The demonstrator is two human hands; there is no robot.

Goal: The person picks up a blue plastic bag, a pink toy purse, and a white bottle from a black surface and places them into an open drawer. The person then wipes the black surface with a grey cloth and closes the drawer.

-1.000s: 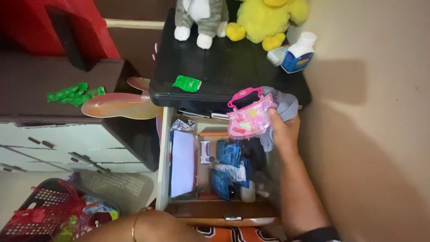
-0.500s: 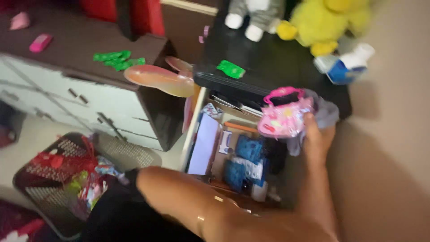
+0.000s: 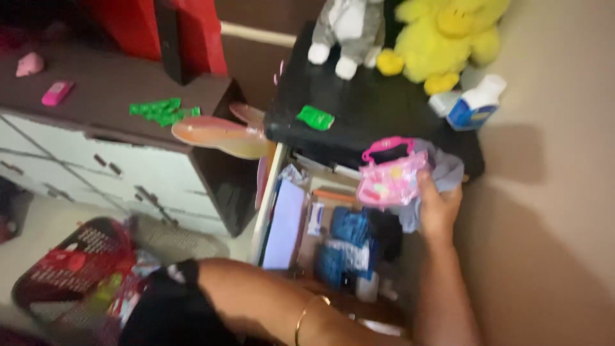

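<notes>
My right hand grips a pink toy purse together with a grey-blue cloth, holding them above the back of an open drawer. The drawer holds a white sheet, blue packets and small boxes. My left forearm, with a gold bangle, lies across the bottom of the view toward the drawer's front. The left hand itself is blurred and hidden near my right forearm.
Above the drawer, a black cabinet top carries a green packet, a grey plush cat, a yellow plush toy and a white-and-blue bottle. A white dresser stands left, a red basket on the floor.
The view has swung and shifted. My left arm has reached across toward the drawer front. My right hand still holds the purse and cloth over the drawer.
</notes>
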